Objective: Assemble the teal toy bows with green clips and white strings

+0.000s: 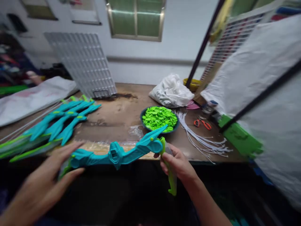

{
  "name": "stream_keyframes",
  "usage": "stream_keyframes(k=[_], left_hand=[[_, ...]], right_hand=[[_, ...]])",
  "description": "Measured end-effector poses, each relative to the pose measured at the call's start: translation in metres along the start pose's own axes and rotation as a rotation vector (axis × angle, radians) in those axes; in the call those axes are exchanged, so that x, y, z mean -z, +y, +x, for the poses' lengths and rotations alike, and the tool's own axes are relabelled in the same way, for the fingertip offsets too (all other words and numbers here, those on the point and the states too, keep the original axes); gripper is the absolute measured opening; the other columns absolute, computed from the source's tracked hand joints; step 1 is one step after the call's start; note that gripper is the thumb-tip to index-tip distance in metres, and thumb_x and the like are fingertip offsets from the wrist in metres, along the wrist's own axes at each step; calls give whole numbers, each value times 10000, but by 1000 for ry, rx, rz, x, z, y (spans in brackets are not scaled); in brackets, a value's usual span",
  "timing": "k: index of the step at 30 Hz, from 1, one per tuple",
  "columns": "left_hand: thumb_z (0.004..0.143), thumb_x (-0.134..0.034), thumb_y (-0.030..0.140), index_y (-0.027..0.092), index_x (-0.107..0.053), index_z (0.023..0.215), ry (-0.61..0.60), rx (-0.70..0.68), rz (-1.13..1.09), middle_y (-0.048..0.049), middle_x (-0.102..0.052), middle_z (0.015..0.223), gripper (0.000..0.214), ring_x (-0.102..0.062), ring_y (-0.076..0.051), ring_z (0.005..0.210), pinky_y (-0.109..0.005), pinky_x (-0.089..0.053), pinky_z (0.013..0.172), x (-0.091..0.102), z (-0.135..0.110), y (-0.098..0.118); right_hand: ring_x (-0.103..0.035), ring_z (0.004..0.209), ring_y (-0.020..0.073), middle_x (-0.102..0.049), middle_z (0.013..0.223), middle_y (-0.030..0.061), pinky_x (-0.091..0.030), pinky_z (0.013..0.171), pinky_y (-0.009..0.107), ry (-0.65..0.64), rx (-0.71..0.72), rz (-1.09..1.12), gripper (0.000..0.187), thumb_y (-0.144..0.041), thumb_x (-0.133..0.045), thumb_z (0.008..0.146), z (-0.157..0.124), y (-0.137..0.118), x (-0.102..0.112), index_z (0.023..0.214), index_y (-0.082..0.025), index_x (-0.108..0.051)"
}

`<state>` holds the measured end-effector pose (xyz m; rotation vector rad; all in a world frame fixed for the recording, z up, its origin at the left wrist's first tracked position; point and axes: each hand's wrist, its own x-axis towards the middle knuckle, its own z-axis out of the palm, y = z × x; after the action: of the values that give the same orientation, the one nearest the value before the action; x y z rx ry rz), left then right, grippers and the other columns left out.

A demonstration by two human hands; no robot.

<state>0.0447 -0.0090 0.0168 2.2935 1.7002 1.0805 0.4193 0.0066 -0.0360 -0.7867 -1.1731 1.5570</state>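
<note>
The turquoise bow-shaped piece point(114, 154) spans both hands at the front edge of the bench point(124, 110), its green-edged arms point(173, 179) apparently fitted, no cord visible on it. The right hand point(177, 161) has fingers closed on one arm; the left hand point(44, 182) curls round the other, too blurred to judge its grip. Similar pieces point(60, 125) lie left, loose white cords point(199, 135) right.

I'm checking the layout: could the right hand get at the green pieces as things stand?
Probably not yet: the right hand grips the turquoise bow. Once free, the way looks open: the green pieces lie uncovered in a bowl just beyond.
</note>
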Motion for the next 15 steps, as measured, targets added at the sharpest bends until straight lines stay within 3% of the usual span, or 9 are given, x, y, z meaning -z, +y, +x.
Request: stream_keyframes(k=[3,5,9,12,15], left_hand=[[958,-559,464,290,-573,1422,-302,16,-374,-55,-596,1470,496,-544,-318,1344,-439,-397,1154,-43,1,38],[973,-547,422,227,-568,1430,-409,41,-637,-96,-594,1466,497,-559,-298,1326,-410,-411,1137,-70,13,59],[987,-535,399,208,-650,1333,-488,137,-976,-87,-724,1222,411,-666,-270,1109,-378,-506,993,-107,23,73],[983,-545,417,231,-720,1235,-506,187,-1048,-65,-750,1127,359,-664,-273,1090,-365,-497,991,-124,12,68],[978,-550,444,220,-734,1191,-452,277,-1069,-68,-753,1107,360,-663,-272,1068,-339,-504,956,-134,-1,64]], right_hand=[[-523,479,49,-646,834,10,-413,415,156,-50,-112,-114,336,-462,-721,894,-4,6,-19,1064,-184,-637],[-517,474,52,-635,811,4,-411,415,159,-69,-170,-159,357,-477,-707,901,-8,9,-26,1094,-187,-631],[-514,469,49,-637,819,14,-396,410,160,-68,-215,-177,377,-490,-710,891,-17,10,-27,1079,-174,-626],[-525,474,50,-659,914,38,-402,405,166,-41,-253,-145,420,-476,-739,866,-21,13,-21,1138,-188,-600],[-573,513,79,-671,962,44,-456,444,198,-32,-301,-103,616,-462,-783,822,-26,18,-17,1313,-224,-499]])
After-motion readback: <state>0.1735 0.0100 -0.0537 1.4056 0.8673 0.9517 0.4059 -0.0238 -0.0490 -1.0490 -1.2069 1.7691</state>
